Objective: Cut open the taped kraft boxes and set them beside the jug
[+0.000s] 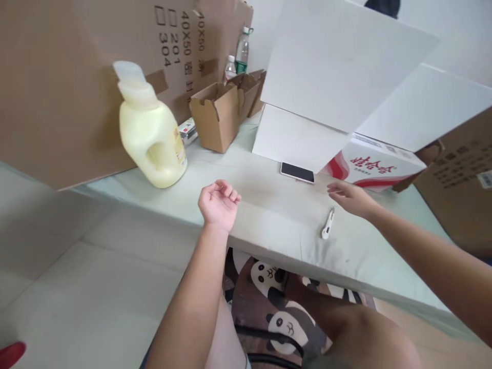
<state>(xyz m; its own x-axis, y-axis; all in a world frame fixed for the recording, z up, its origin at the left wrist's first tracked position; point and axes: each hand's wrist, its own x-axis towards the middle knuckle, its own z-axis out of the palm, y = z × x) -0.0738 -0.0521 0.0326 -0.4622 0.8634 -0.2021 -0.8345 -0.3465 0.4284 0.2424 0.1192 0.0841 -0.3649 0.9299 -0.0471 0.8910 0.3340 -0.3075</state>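
Observation:
My left hand (219,202) hovers over the pale table (269,225), fingers curled loosely inward, nothing visible in them. My right hand (351,197) reaches out flat with fingers stretched toward a black phone (297,172) lying on the table. A small white utility knife (327,224) lies just below that hand. A pale yellow detergent jug (151,133) stands left of my left hand.
Open brown takeaway boxes (217,115) and two water bottles (241,51) stand at the back. A large white box with open flaps (338,77) and a red-and-white carton (374,164) sit behind the phone. Brown cardboard sheets (69,77) lean on the left.

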